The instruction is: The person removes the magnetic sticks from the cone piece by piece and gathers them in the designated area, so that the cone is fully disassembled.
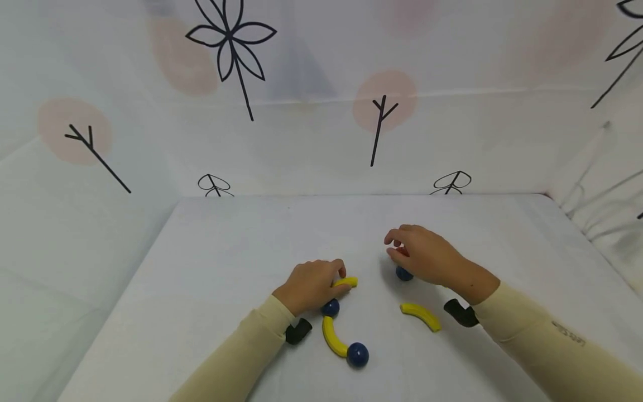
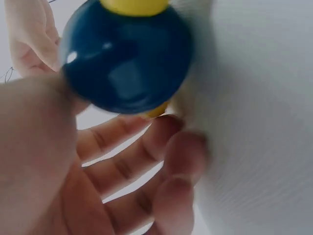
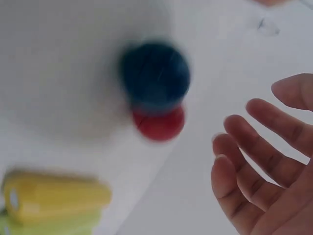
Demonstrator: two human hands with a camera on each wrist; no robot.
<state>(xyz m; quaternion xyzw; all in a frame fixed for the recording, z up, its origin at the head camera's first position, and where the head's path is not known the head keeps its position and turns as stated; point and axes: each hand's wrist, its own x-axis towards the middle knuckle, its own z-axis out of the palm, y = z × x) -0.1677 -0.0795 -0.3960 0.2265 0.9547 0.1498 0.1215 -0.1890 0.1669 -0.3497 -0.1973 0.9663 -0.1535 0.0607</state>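
Note:
My left hand [image 1: 312,283] has its thumb and index finger around a short yellow curved rod [image 1: 353,282]. Just below that hand a blue ball [image 1: 330,307] meets the top of another yellow curved rod [image 1: 331,338], whose lower end touches a second blue ball [image 1: 358,355]. The left wrist view shows a blue ball [image 2: 129,58] large, close before the loosely bent fingers. Farther right, my right hand [image 1: 427,254] hovers with spread, relaxed fingers over a blue ball [image 1: 404,273]. A red ball [image 3: 161,122] touches it in the right wrist view.
A separate yellow curved rod [image 1: 421,316] lies on the white table [image 1: 241,234], below the right hand. Black devices [image 1: 298,331] sit at both wrists. White cloth [image 1: 311,145] with flower drawings hangs behind the table and along its sides.

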